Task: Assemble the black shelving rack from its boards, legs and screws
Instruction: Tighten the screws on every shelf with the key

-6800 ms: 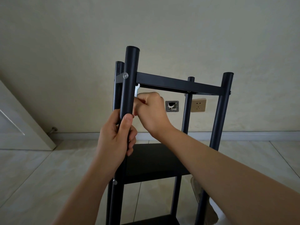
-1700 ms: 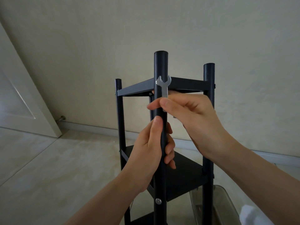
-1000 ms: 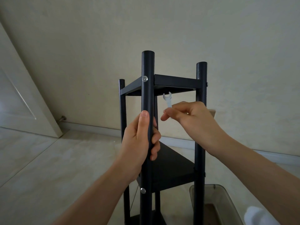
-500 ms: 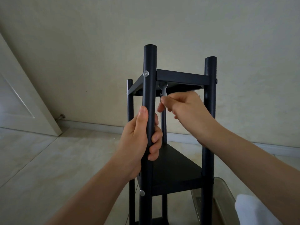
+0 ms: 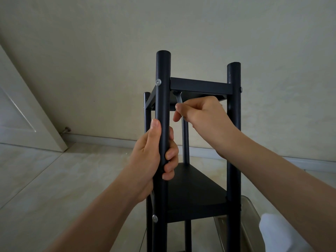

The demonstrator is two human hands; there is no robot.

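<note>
Tiled floor (image 5: pixel 54 179), pale wall; rack (image 5: pixel 200 193) upright, same spot as half a second ago. Left hand (image 5: pixel 152 157) still grips near leg (image 5: pixel 162 99). Right hand (image 5: pixel 201 113) pinches wrench (image 5: pixel 179 100), now seated under top shelf (image 5: pixel 200 86).

Access beneath the top shelf board (image 5: pixel 201 86) is bounded by the near leg (image 5: pixel 163 99) and the right leg (image 5: pixel 233 124); the right hand (image 5: pixel 203 113) and its wrench (image 5: pixel 179 99) occupy that opening. The left hand (image 5: pixel 154 155) wraps the near leg. Open space remains between this hand and the middle shelf board (image 5: pixel 196 188), crossed only by the rear leg (image 5: pixel 185 140).
</note>
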